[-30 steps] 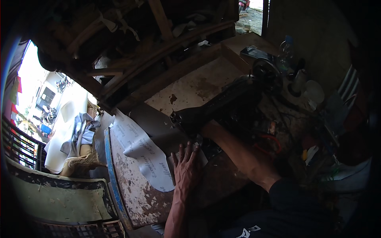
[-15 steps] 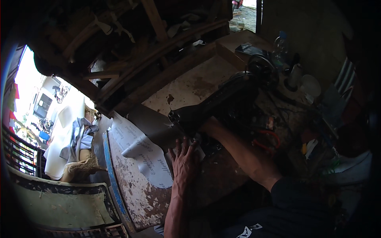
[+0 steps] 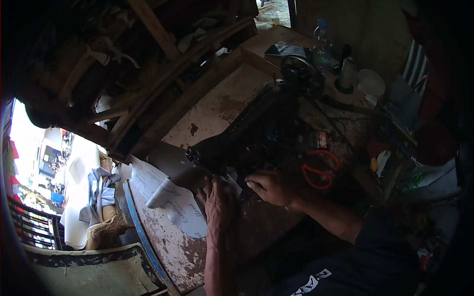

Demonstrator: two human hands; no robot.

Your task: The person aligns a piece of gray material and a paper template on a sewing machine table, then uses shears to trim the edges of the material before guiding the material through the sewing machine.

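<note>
A black sewing machine [image 3: 232, 130] stands across the worktable, its head end towards the left. Beside that end lies a white sheet with printed lettering on its face [image 3: 185, 217], one edge curled up, with a dark grey piece [image 3: 170, 160] next to it. My left hand [image 3: 217, 204] lies on the sheet's right end near the machine's needle area, fingers stretched out. My right hand [image 3: 271, 187] is just right of there, in front of the machine, with its fingers curled in. Whatever it may hold is hidden in shadow.
Red-handled scissors [image 3: 318, 172] lie right of my right hand. Farther back are a clear plastic bottle [image 3: 322, 47], a thread cone [image 3: 348, 71] and a dark flat box [image 3: 289, 52]. A wooden frame [image 3: 163, 84] rises behind the table. Pale cloths [image 3: 101, 192] hang at the left.
My right hand has drawn back from under the machine's arm towards me, its fingers now curled. My left hand stays on the sheet. The whole view has shifted slightly.
</note>
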